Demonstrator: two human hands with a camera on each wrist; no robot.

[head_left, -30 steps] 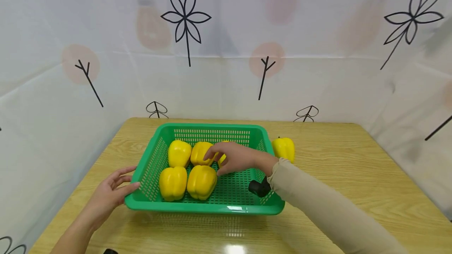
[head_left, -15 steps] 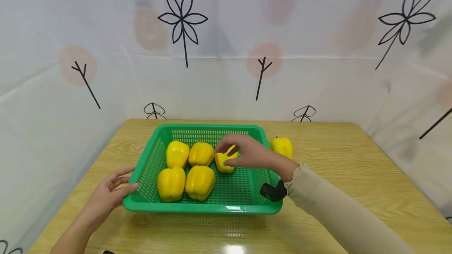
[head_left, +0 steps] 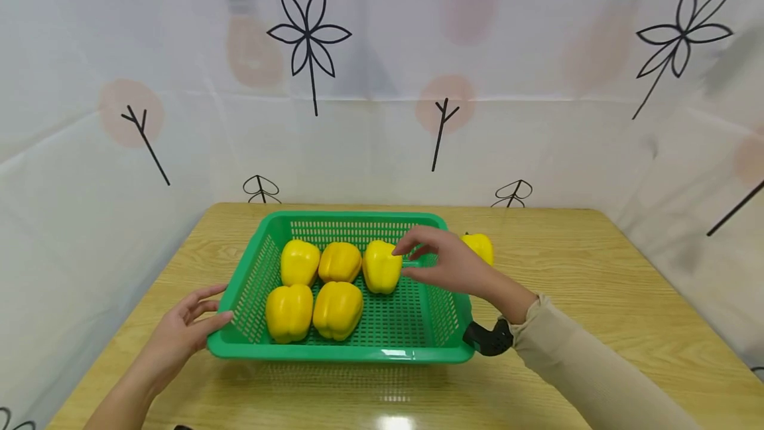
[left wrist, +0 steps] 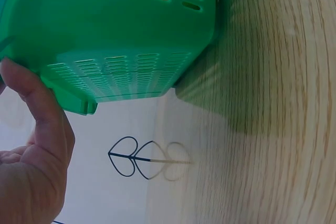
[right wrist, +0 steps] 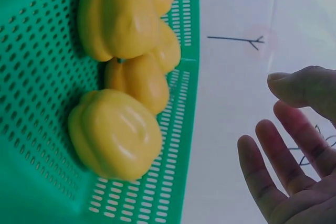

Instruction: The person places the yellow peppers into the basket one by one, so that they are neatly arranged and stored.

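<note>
A green plastic basket (head_left: 340, 352) holds several yellow bell peppers. On its left side, my left hand (head_left: 185, 324) holds the rim, the thumb over the edge; in the left wrist view that thumb (left wrist: 44, 111) lies against the rim corner. My right hand (head_left: 450, 261) hovers over the basket's right part with its fingers apart and nothing between them. Just left of its fingertips sits a bell pepper (head_left: 381, 267) in the back row. The right wrist view shows the same hand (right wrist: 299, 161) spread, beyond the basket wall. One more bell pepper (head_left: 479, 248) is outside, partly hidden by my right hand.
The basket rests on a wood-grain table (head_left: 555, 271). Behind the table hangs a white cloth (head_left: 370, 151) with flower and twig drawings. A black wrist device (head_left: 489, 338) is on my right wrist, close to the basket's right rim.
My right hand has drawn back to the right from the back-row bell pepper, which now shows fully in the basket. The left hand stays at the basket rim.
</note>
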